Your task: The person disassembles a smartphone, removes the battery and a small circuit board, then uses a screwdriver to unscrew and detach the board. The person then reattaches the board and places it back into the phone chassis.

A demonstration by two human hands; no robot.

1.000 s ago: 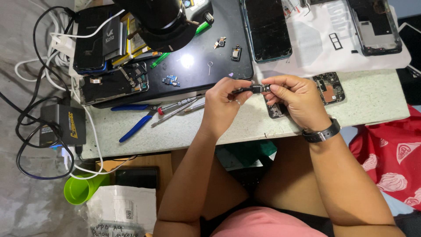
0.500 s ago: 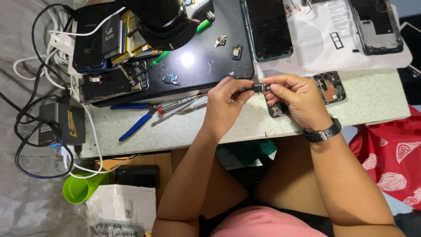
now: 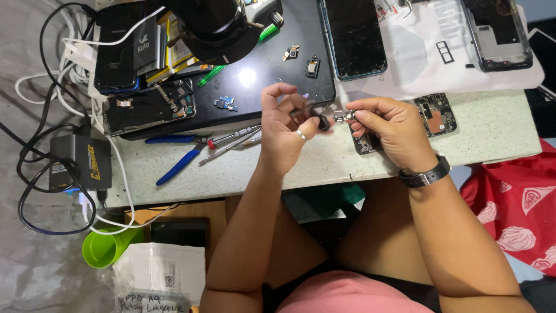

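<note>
Hands up over the table (image 3: 347, 165) edge, close together. Left hand (image 3: 286, 124), with a ring, pinching a small dark part (image 3: 320, 120). Right hand (image 3: 391, 130), with a watch, pinching a small shiny metal part (image 3: 346, 116) just beside the dark one; touching or not, cannot tell. Under the right hand, a phone board (image 3: 437, 113). To the left, blue pliers (image 3: 176, 165) and screwdrivers (image 3: 231, 139). Farther back, a black mat (image 3: 260, 75) with tiny parts and a cracked phone (image 3: 353, 35).
</note>
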